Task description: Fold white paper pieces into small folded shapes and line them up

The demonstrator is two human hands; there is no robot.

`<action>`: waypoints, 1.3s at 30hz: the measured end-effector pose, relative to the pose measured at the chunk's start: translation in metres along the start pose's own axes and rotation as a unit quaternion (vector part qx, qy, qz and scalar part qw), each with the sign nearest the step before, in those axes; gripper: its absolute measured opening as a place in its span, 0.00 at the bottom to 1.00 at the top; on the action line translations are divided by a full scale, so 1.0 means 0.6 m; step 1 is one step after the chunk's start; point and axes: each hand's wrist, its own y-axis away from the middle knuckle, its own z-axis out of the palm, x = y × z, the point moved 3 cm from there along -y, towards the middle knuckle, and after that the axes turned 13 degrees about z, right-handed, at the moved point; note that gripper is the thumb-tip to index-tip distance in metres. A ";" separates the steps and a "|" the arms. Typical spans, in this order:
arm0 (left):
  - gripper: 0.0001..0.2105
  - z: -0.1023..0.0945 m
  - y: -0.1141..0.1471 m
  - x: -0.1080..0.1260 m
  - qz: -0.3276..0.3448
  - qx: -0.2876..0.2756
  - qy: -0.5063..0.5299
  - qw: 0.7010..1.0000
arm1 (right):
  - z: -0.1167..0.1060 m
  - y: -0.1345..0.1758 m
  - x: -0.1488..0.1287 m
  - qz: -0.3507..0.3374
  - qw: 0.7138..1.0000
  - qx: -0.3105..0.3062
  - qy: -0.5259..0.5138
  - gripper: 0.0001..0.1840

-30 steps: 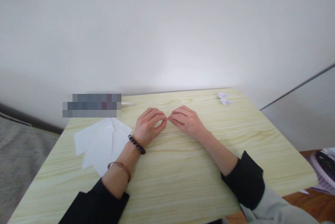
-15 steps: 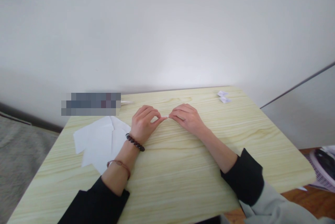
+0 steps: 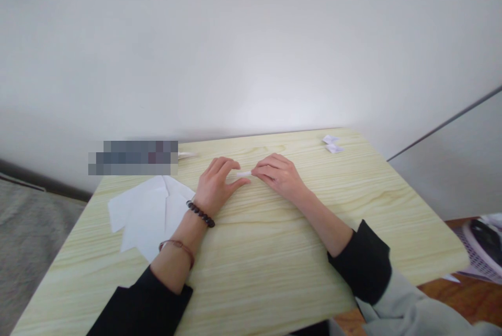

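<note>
While sheets (image 3: pixel 145 213) lie near the left edge of the table (image 3: pixel 259 252), the left hand (image 3: pixel 215 183) gapes around a strip (image 3: pixel 243 174) towards the far edge; the right hand (image 3: pixel 279 174) pinches it, seemingly mid-fold. Creasing would call for a light left pinch.

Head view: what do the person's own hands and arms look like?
Neither hand is gloved. Left hand: dark beaded bracelet at the wrist, thin reddish-brown band farther up, black sleeve. Right hand: no jewellery visible; wide black cuff, then a pale grey-green sleeve.
</note>
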 end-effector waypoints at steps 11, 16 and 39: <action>0.02 -0.001 -0.008 0.017 0.073 0.015 0.057 0.996 | 0.001 -0.001 -0.014 -0.010 1.000 -0.001 -0.009 0.07; 0.03 -0.002 -0.006 0.015 0.063 0.013 0.001 0.998 | 0.002 -0.003 -0.014 0.002 0.999 -0.035 0.007 0.09; 0.03 -0.006 -0.005 0.011 0.087 0.000 -0.033 0.996 | 0.025 0.014 0.023 0.242 0.947 -0.120 -0.171 0.14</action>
